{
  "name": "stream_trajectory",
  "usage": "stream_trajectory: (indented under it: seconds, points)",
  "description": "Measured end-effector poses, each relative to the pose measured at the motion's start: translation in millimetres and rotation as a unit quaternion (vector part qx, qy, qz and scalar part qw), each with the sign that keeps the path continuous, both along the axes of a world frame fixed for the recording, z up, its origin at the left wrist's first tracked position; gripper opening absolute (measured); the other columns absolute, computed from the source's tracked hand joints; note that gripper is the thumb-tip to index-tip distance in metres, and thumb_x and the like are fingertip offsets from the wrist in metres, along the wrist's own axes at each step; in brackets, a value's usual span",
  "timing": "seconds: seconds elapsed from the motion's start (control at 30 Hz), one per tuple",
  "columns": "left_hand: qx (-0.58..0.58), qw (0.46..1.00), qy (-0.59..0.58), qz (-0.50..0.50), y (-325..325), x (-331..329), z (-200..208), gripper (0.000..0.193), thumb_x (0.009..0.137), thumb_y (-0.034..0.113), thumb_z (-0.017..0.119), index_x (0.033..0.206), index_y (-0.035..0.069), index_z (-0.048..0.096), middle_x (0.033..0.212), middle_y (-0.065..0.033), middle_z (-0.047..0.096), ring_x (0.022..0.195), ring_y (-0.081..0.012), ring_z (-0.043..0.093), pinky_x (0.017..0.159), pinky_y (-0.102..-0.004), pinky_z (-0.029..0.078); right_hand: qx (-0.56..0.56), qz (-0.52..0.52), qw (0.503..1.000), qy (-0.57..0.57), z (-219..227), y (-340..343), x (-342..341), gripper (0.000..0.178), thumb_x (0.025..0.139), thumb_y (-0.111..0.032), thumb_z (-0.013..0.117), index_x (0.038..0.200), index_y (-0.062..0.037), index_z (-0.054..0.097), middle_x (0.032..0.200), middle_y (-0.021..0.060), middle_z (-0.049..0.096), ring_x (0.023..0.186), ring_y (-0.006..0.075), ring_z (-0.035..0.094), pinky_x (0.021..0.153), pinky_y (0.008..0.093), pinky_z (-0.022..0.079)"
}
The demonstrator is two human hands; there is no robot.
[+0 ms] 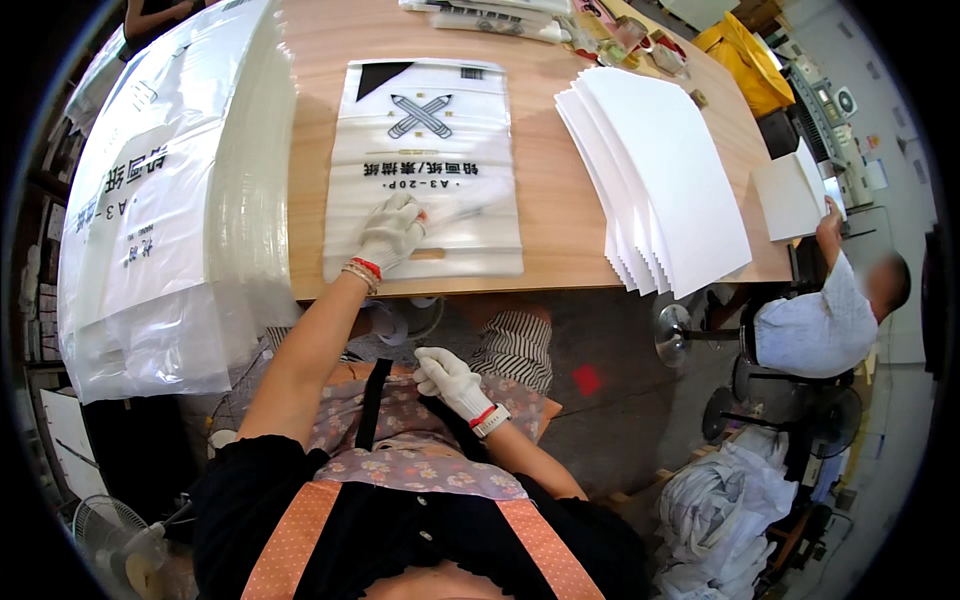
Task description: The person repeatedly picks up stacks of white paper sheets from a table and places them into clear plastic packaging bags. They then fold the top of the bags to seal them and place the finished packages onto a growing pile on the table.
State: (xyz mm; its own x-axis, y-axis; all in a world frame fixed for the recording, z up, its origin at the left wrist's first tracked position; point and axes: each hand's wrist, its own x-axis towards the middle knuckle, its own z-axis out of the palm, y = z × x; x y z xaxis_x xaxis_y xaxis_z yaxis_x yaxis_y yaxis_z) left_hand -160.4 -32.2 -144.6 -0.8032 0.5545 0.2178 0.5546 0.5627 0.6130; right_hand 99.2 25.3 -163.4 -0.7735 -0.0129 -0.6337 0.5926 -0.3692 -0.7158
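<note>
Currently, on the desk (545, 215), can see a whitish plastic bag (422, 150), lying flat between a pile of plastic bags (140, 235) on the left and a fanned stack of white paper (675, 170) on the right. Note the gloved left hand (392, 232) on the near half of this whitish bag, just to the left of its handle slot (430, 254). From this grip, find most of the bag going straight ahead, away from the body. Cannot tell about any pinching of the film under the bent fingers; can confirm only contact. Find the gloved right hand (452, 382) lower, in front of the apron (420, 475), apart from the desk, with fingers curled closed and no object showing. Therefore, must count the left hand as the nearer one. As for direction, running lengthwise from near to far across the desk, with the slotted end toward the body, just short of the near edge, and with the printed crossed pencils (420, 116) in the far half.
</note>
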Motion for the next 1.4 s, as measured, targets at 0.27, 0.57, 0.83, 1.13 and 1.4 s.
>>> stream_trajectory:
  seconds: [0.27,0.57,0.83,1.13,1.4]
  points:
    - [-0.028,0.999,-0.015,-0.008,-1.5,0.4,8.2,0.018,0.078,0.024,0.060,0.081,0.007,0.063,0.097,-0.0078,0.060,0.097,-0.0283,0.051,0.088,-0.0365,0.041,0.066,0.005,0.996,0.053,28.2,32.5,-45.5,0.034,0.094,-0.024,0.050,0.121,-0.0037,0.050,0.088,0.0062,0.062,0.069,0.0107,0.058,0.063,0.0250,0.049]
    - [0.359,0.861,-0.361,0.004,-13.5,-19.2,37.1,0.019,0.087,0.021,0.051,0.081,0.005,0.060,0.074,-0.0022,0.062,0.053,-0.0123,0.051,0.056,-0.0251,0.047,0.269,-0.133,0.934,0.195,83.7,76.3,-154.7,0.021,0.083,-0.021,0.066,0.085,0.0001,0.064,0.089,0.0049,0.063,0.079,0.0133,0.057,0.074,0.0260,0.046]
    - [0.321,0.881,-0.340,0.075,10.7,-17.9,105.0,0.018,0.085,0.013,0.055,0.101,0.005,0.059,0.077,0.0001,0.063,0.058,-0.0030,0.047,0.052,-0.0198,0.040,0.588,-0.132,0.546,0.582,119.9,71.2,-156.0,0.019,0.075,0.001,0.065,0.089,-0.0037,0.054,0.100,0.0158,0.055,0.095,0.0276,0.056,0.087,0.0340,0.046]
    - [0.033,0.975,-0.136,-0.170,-18.9,12.6,76.7,0.016,0.084,0.014,0.057,0.095,0.004,0.062,0.090,-0.0104,0.065,0.084,-0.0186,0.061,0.076,-0.0317,0.048,0.461,-0.168,0.679,0.547,108.9,68.4,-136.6,0.016,0.079,0.010,0.055,0.092,0.0004,0.053,0.100,0.0139,0.057,0.092,0.0211,0.058,0.084,0.0293,0.048]
    - [-0.019,0.997,0.072,-0.029,-26.3,10.1,6.8,0.019,0.075,0.014,0.060,0.093,0.006,0.060,0.109,-0.0097,0.057,0.103,-0.0282,0.052,0.090,-0.0395,0.042,0.655,0.052,0.657,0.369,19.6,100.7,-129.8,0.024,0.077,-0.009,0.062,0.101,-0.0095,0.063,0.105,0.0109,0.062,0.101,0.0308,0.055,0.089,0.0387,0.045]
